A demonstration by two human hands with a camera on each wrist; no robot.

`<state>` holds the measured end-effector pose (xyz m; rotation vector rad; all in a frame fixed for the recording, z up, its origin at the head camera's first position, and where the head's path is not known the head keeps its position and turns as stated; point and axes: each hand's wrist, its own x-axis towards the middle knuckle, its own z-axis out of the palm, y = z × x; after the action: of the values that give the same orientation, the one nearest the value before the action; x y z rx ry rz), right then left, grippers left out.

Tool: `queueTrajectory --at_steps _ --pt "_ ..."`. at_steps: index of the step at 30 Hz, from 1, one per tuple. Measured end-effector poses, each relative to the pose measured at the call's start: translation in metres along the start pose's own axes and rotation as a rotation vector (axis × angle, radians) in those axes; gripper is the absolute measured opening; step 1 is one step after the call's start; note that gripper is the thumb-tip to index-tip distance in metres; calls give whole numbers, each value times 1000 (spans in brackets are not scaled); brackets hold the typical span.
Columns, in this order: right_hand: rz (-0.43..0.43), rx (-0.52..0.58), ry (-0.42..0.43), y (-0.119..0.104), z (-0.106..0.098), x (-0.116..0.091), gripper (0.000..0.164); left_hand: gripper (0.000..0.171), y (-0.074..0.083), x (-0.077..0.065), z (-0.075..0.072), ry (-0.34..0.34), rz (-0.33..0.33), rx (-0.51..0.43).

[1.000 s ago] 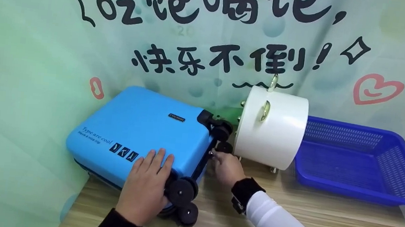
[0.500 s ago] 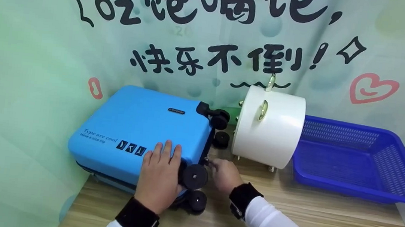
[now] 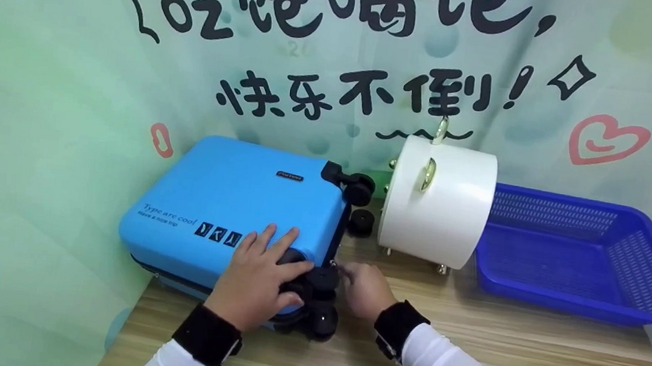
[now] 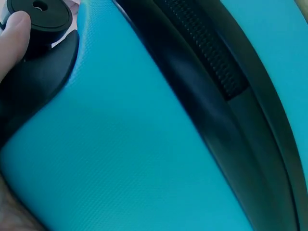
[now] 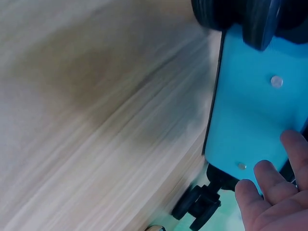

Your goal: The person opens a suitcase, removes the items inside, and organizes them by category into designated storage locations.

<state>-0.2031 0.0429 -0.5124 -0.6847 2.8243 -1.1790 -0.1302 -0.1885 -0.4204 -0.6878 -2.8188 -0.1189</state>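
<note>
A bright blue suitcase (image 3: 240, 192) lies flat on the table, its black wheels (image 3: 360, 189) facing right. My left hand (image 3: 258, 279) rests on its near right corner, fingers spread beside the near wheels. In the left wrist view, the thumb (image 4: 14, 38) touches a wheel (image 4: 41, 19), and a dark zipper (image 4: 207, 48) runs along the suitcase side. At the wheel end my right hand (image 3: 368, 290) pinches a small zipper pull (image 3: 334, 263). The right wrist view shows other fingers (image 5: 272, 180) against the blue end panel (image 5: 255, 115); the pull is hidden there.
A white pot (image 3: 438, 207) with gold handles and short feet lies on its side, right of the suitcase. Beside it stands a blue plastic basket (image 3: 567, 305). A printed cloth backdrop (image 3: 319, 128) closes off the back and left.
My right hand has moved toward the near corner along the seam with the zipper pull. The suitcase has turned slightly, and my left hand has shifted right, its fingers spreading wider by the wheels.
</note>
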Motion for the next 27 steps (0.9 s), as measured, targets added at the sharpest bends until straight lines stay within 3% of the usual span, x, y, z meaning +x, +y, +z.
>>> queueTrajectory --at_steps 12,23,27 --pt "-57 3 6 -8 8 -18 23 58 10 3 1 19 -45 58" --pt "-9 -49 19 -4 2 -20 18 57 33 27 8 9 -197 50" --pt "-60 -62 43 -1 0 -20 18 58 39 38 11 5 -243 85"
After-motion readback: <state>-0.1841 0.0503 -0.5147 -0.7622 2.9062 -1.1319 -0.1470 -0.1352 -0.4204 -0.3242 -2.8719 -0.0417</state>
